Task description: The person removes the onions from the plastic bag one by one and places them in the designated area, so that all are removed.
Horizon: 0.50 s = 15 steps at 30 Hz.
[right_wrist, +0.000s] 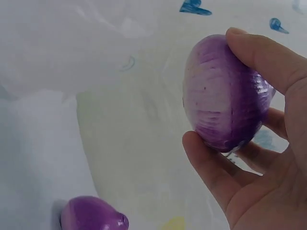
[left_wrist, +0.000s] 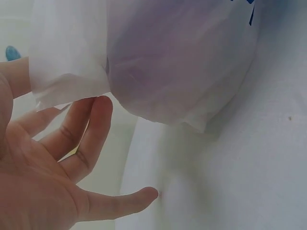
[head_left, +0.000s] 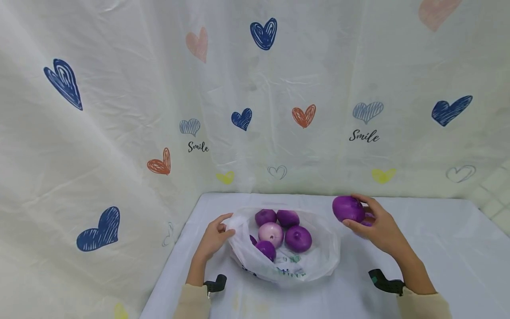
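A white plastic bag (head_left: pixel 322 261) lies with its mouth wide, and several purple onions (head_left: pixel 298 239) sit inside it. One onion among them is paler (head_left: pixel 271 234). At the bag's left rim, my left hand (head_left: pixel 213 237) grips the plastic between thumb and fingers; in the left wrist view the film (left_wrist: pixel 72 52) hides part of those fingers. To the right of the bag, my right hand (head_left: pixel 380 226) holds a purple onion (right_wrist: pixel 225 93) between thumb and fingertips, raised above the table. Another onion (right_wrist: pixel 93 213) rests on the table, mostly hidden behind the right hand in the head view.
A white cloth covers the table (head_left: pixel 446 252). Behind it and along the left hangs a pale curtain (head_left: pixel 334 66) printed with hearts and "Smile". Black straps (head_left: pixel 385 282) are on both wrists.
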Each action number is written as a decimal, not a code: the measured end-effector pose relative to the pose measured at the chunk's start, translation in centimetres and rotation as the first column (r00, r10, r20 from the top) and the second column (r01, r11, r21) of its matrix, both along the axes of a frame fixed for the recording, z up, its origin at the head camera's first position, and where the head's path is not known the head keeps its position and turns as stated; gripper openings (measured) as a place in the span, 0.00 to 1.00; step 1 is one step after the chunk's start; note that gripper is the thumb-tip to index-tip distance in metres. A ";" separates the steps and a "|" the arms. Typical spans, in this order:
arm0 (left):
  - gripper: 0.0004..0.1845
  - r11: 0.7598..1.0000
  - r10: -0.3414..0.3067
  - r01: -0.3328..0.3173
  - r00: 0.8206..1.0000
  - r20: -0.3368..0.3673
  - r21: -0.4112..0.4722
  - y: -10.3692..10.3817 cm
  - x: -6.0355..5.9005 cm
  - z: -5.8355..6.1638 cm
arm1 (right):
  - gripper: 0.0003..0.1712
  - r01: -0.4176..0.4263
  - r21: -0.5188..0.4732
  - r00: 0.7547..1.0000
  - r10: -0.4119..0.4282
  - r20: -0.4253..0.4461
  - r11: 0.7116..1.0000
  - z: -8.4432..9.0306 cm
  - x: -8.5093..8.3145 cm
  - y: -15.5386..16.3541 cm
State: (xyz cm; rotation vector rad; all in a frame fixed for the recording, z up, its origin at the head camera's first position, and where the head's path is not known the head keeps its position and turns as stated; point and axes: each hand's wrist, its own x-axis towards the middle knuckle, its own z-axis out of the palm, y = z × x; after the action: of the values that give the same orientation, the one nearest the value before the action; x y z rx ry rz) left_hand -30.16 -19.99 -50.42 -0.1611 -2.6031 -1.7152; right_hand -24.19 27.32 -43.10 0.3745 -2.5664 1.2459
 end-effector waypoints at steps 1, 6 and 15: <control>0.29 1.000 0.001 -0.001 1.000 0.000 0.007 0.0 0.0 -0.1 | 0.46 0.017 -0.004 1.000 -0.017 0.004 1.000 0.0 -0.1 0.4; 0.30 1.000 0.009 -0.009 1.000 -0.005 0.028 0.0 0.0 -0.3 | 0.50 0.115 0.010 0.992 -0.115 0.041 0.993 -0.4 -0.5 2.4; 0.29 1.000 -0.013 0.013 1.000 0.022 0.017 -0.3 0.0 -0.2 | 0.53 0.236 0.009 0.967 -0.236 0.097 0.972 -2.0 -1.5 4.8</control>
State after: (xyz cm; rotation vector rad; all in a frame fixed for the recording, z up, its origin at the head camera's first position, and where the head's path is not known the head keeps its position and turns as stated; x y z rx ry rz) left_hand -30.13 -20.26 -50.65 -0.1603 -2.6078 -1.7532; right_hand -25.69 32.07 -45.15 0.0046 -2.5961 1.2061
